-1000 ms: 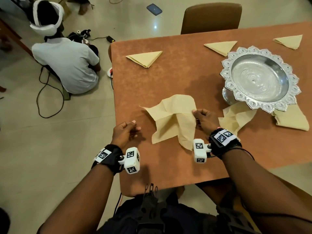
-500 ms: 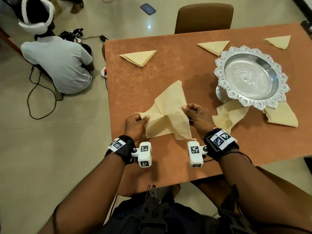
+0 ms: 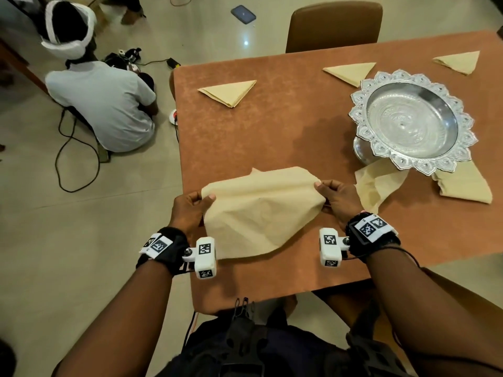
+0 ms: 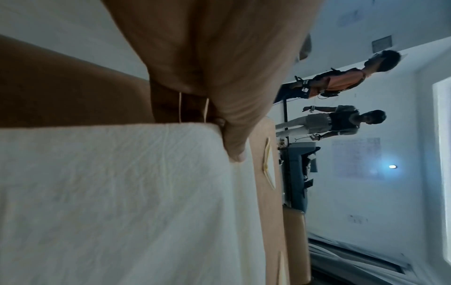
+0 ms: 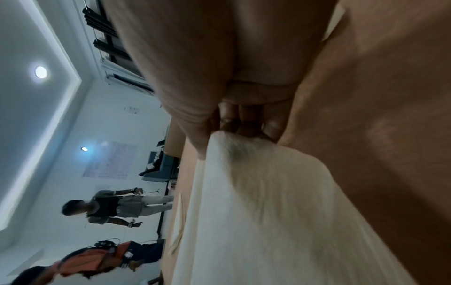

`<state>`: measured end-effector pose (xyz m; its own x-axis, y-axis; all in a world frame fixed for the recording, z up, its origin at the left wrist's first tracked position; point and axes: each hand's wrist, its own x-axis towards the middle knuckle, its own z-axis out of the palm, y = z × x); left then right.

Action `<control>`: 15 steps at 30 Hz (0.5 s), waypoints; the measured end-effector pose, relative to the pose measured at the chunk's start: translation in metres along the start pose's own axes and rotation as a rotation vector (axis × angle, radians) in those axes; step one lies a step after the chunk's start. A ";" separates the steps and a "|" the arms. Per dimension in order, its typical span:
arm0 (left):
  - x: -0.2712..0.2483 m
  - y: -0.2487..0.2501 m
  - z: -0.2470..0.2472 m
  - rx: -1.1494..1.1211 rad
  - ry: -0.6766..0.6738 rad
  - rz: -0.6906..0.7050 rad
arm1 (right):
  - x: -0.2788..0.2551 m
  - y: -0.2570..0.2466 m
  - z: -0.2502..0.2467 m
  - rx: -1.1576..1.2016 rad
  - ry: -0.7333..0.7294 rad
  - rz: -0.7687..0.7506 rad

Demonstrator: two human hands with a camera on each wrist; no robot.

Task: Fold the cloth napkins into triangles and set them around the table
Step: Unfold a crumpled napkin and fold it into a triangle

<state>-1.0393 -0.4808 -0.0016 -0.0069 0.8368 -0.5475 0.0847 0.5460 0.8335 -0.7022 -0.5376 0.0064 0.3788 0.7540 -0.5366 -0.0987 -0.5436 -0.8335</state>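
Note:
A cream cloth napkin (image 3: 261, 213) is stretched between my two hands near the table's front left corner. My left hand (image 3: 197, 202) pinches its left corner and my right hand (image 3: 326, 190) pinches its right corner. The cloth's lower edge drapes onto the table. The left wrist view shows my thumb on the napkin (image 4: 122, 192); the right wrist view shows my fingers pinching the napkin (image 5: 268, 212). Three napkins folded into triangles lie along the far side: one at the left (image 3: 228, 91), one in the middle (image 3: 349, 72), one at the right (image 3: 458, 62).
A silver footed bowl (image 3: 412, 121) stands at the right of the brown table (image 3: 272, 137). A crumpled napkin (image 3: 378, 183) and a folded one (image 3: 462, 186) lie beside it. A chair (image 3: 333, 25) stands at the far side. A person (image 3: 100, 102) sits on the floor to the left.
My left hand came in and took the napkin's left corner. Both hands then pulled apart, spreading the crumpled cloth out wide between them.

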 end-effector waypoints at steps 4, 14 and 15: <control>-0.002 -0.017 -0.001 0.030 -0.002 -0.110 | 0.008 0.024 0.005 -0.064 -0.006 0.074; -0.009 -0.019 -0.001 -0.059 0.018 -0.134 | 0.015 0.028 0.011 -0.064 -0.040 0.092; -0.008 -0.015 -0.002 -0.076 0.003 -0.128 | 0.015 0.024 0.011 -0.063 -0.039 0.078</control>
<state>-1.0426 -0.4956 -0.0091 -0.0156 0.7604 -0.6492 0.0069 0.6494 0.7604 -0.7091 -0.5347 -0.0230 0.3358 0.7216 -0.6055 -0.0684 -0.6224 -0.7797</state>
